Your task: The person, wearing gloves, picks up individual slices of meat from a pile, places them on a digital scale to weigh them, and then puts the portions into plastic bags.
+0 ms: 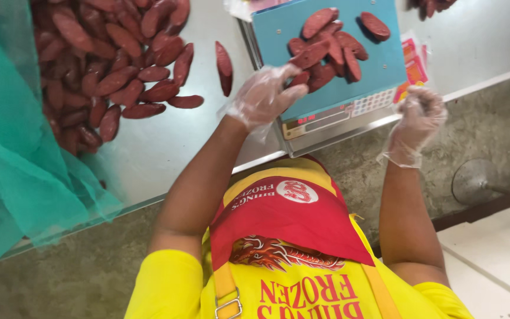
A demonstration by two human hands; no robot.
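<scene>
Yellow apron [290, 283] nearest | left hand [264, 94] pinched sausage [309, 56] on scale [379, 65] | right hand [418, 115] fisted, empty | sausages likely firm, greasy; grip mid-length

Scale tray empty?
No, a pile of red sausages lies on the blue scale tray.

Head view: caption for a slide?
Gloved left hand reaches red sausages on a blue scale tray; right hand curled beside it; larger pile on the table.
</scene>
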